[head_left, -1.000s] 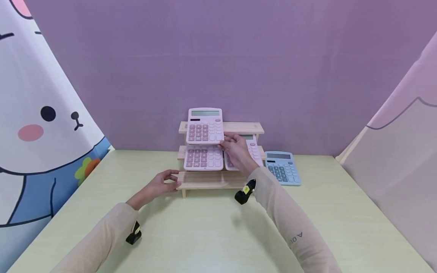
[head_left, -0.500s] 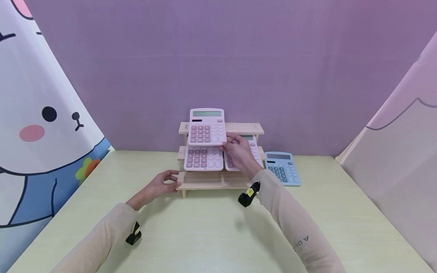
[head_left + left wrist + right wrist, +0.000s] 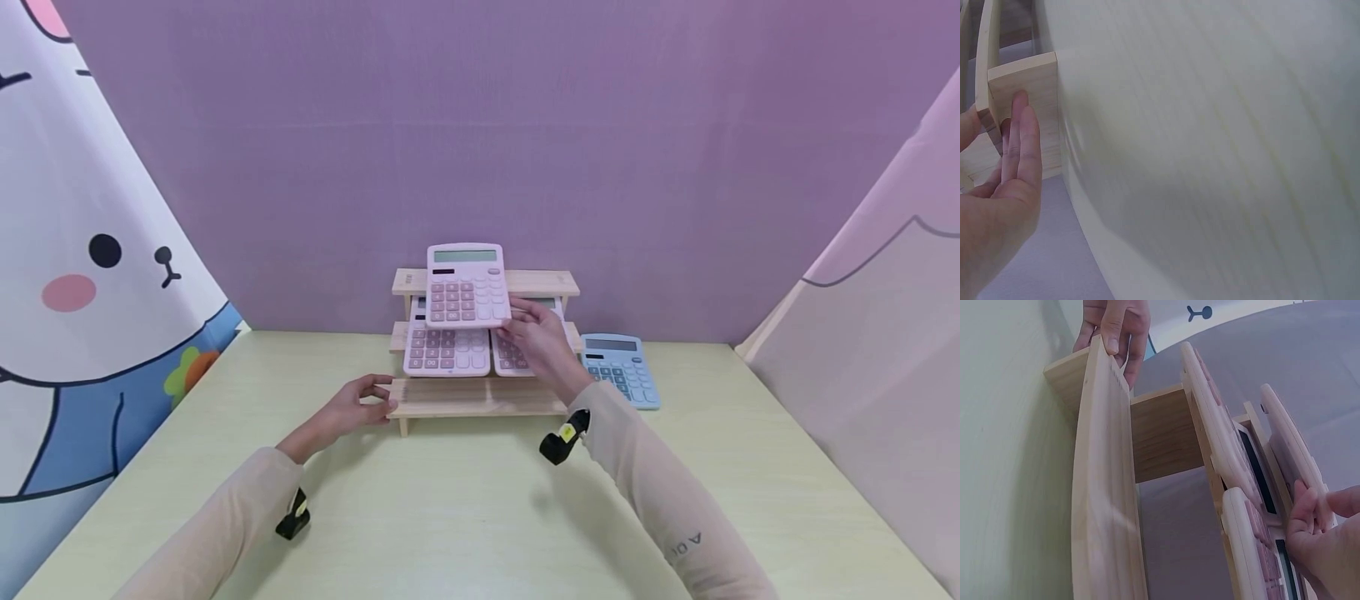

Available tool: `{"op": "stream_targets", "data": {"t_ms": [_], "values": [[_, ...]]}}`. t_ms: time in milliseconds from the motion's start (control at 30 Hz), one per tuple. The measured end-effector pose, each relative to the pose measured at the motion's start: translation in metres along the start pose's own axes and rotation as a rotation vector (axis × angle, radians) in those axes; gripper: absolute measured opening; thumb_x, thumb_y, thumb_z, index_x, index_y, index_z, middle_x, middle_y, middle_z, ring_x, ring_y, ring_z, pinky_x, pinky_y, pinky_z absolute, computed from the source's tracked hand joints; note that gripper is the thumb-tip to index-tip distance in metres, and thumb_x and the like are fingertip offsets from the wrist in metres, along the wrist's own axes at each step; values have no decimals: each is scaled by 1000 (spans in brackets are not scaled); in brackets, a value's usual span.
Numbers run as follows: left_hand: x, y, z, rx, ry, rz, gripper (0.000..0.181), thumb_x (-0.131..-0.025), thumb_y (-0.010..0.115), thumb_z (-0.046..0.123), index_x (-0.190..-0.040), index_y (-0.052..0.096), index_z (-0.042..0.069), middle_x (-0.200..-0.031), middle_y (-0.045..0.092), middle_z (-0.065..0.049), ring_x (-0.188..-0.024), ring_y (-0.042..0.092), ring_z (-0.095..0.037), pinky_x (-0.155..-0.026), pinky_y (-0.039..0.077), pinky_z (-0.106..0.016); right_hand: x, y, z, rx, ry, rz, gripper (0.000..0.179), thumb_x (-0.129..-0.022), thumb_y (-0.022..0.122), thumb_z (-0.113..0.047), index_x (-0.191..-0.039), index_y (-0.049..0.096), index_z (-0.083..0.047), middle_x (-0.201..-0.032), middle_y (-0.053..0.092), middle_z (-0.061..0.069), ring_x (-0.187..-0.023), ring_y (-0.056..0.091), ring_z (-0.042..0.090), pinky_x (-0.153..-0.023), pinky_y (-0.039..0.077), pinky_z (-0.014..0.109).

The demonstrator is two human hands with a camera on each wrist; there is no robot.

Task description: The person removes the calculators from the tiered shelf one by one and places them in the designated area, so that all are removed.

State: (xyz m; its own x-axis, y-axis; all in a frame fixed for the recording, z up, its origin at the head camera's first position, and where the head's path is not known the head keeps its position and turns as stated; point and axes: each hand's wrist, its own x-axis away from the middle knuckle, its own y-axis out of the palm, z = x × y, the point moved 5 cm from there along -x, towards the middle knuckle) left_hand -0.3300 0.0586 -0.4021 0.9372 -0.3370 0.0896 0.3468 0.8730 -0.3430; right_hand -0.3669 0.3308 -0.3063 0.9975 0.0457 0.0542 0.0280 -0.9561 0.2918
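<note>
A pink calculator (image 3: 465, 287) is in my right hand (image 3: 542, 340), pinched at its lower right corner between thumb and fingers. It sits before the top step of a three-tier wooden stand (image 3: 476, 400), apart from that step in the right wrist view. On the middle step lie two more pink calculators, the left one (image 3: 447, 357) and the right one (image 3: 512, 360), side by side and partly covered. My left hand (image 3: 341, 417) grips the left end of the bottom step. In the left wrist view its thumb is on the board, while its fingers (image 3: 1030, 140) reach under it along the leg panel.
To the right of the stand a blue calculator (image 3: 621, 371) lies on the pale wooden table (image 3: 450, 517). Behind rises a purple cloth backdrop (image 3: 637, 167). A printed cartoon cloth (image 3: 75, 333) hangs on the left.
My right hand has carried the pink calculator to the right and slightly down, along the front of the top step. The left hand has stayed at the bottom step.
</note>
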Motion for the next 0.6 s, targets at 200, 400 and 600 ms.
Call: {"op": "stream_targets", "data": {"t_ms": [200,400,600], "values": [[0,0,0,5,5,-2,57,-89,57,11,-136,29,-6,-116,47,-25,-86,61,-16,-86,55,-38,5,-8,-1,-18,-3,-1,48,-84,48,13,-130,42,1,-104,54,11,-84,59,14,-87,53,24],[0,-1,0,0,3,3,57,-89,57,11,-136,30,-6,-116,47,-25,-85,61,-15,-86,55,-39,11,-18,-3,-10,12,6,46,-85,50,10,-129,44,-2,-102,54,7,-84,58,12,-85,53,22],[-1,-1,-1,-3,-2,2,58,-89,58,12,-136,29,-6,-117,47,-25,-85,60,-15,-85,55,-38,14,-29,-7,-31,17,1,48,-85,49,10,-131,41,-2,-101,54,6,-83,58,12,-88,52,22]]}}
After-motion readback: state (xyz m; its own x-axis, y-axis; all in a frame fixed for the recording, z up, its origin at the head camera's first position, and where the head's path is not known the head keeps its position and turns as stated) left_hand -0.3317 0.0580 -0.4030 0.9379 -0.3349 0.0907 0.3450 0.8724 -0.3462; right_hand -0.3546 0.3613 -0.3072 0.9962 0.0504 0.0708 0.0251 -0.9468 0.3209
